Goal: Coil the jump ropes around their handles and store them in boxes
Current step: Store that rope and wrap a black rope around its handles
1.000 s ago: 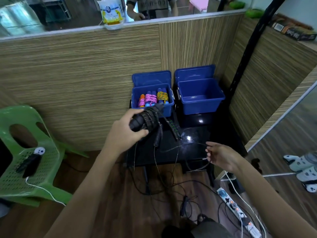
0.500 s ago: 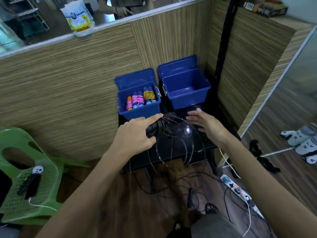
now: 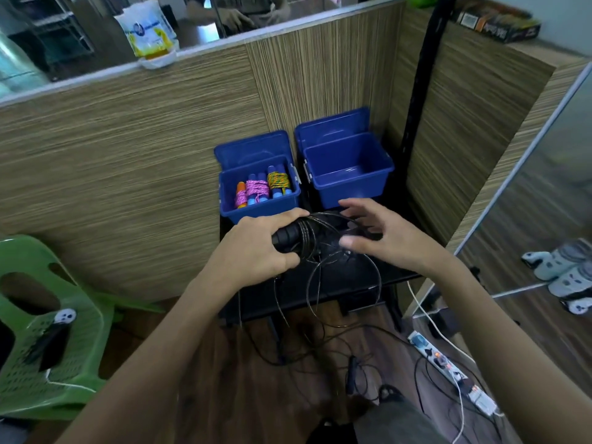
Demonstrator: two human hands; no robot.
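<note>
My left hand [image 3: 256,248] grips the black handles of a jump rope [image 3: 290,237], with thin black cord wound around them and loose loops [image 3: 323,283] hanging down over the table's front edge. My right hand [image 3: 376,235] is just right of the handles, fingers spread among the cord strands; whether it pinches the cord I cannot tell. Behind, on the black table [image 3: 384,270], stand two blue boxes with lids tipped back. The left box [image 3: 282,206] holds coiled ropes in pink, orange and yellow. The right box [image 3: 349,169] holds nothing.
A wood-grain partition [image 3: 144,139] rises behind the boxes, with a black pole [image 3: 419,97] at the right. A green plastic chair [image 3: 48,331] stands at the left. Cables and a power strip [image 3: 448,366] lie on the wooden floor below. A mirror panel is on the right.
My right hand came up from the table's front edge to the handles, carrying cord with it. The left hand lowered the handles toward the table. The view shifted closer to the boxes.
</note>
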